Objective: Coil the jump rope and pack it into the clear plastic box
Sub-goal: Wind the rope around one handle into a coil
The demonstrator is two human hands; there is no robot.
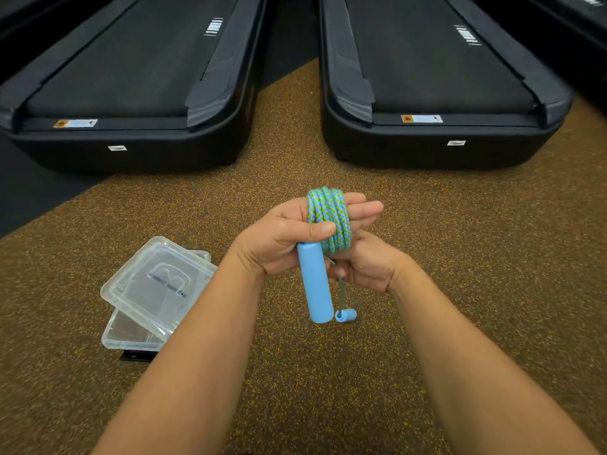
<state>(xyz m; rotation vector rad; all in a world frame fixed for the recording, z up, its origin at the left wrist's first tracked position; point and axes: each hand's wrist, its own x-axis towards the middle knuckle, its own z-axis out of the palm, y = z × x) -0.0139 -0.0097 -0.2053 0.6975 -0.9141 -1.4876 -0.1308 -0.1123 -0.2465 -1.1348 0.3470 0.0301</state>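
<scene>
The jump rope's green-and-blue braided cord (329, 218) is wound in several turns around the flat fingers of my left hand (282, 238). The left thumb presses on the coil. One light blue handle (314, 284) hangs straight down from that hand. My right hand (364, 264) sits just below and behind the coil, its fingers closed on the loose cord end. The second blue handle (345, 315) dangles low from that end. The clear plastic box (131, 336) lies on the floor to the lower left, with its clear lid (154, 284) resting askew on top.
Speckled brown rubber floor (460, 257) spreads all around. The rear ends of two black treadmills stand ahead, one to the left (131, 139) and one to the right (437, 136), with a floor strip between them. A dark mat (29, 192) lies at far left.
</scene>
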